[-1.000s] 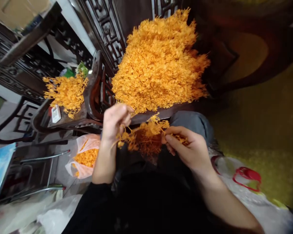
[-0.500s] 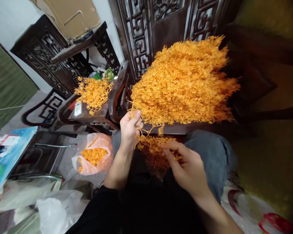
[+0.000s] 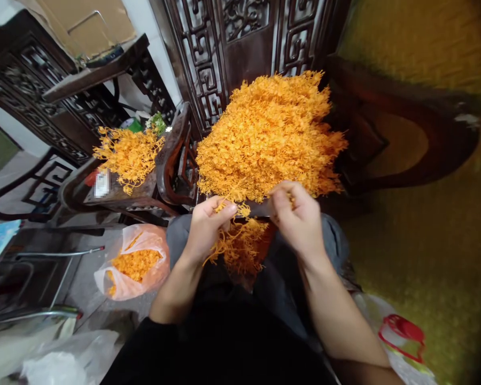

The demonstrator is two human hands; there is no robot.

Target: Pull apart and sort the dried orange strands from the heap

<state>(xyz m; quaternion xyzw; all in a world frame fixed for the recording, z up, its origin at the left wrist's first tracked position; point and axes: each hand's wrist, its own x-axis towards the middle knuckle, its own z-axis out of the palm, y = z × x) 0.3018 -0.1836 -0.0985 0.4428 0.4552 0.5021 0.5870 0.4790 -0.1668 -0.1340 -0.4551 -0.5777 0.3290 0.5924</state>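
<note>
While we sit with our knees under the dark carved wooden bench (image 3: 264,208), both our hands work at its near edge. Our left hand (image 3: 206,227) pinches a small tuft of orange stringy fungus strands (image 3: 238,243) between thumb and fingers, the loose ends hanging over our lap. Our right hand (image 3: 299,219) is closed on strands at the foot of the big heaped orange pile (image 3: 264,133), seemingly to draw a portion free. A smaller orange heap (image 3: 126,155) lies on a side bench (image 3: 116,192); a thin plastic bag of orange bits (image 3: 134,262) sits on the grey floor (image 3: 84,278). Carved dark screens (image 3: 240,37) back the room.
</note>
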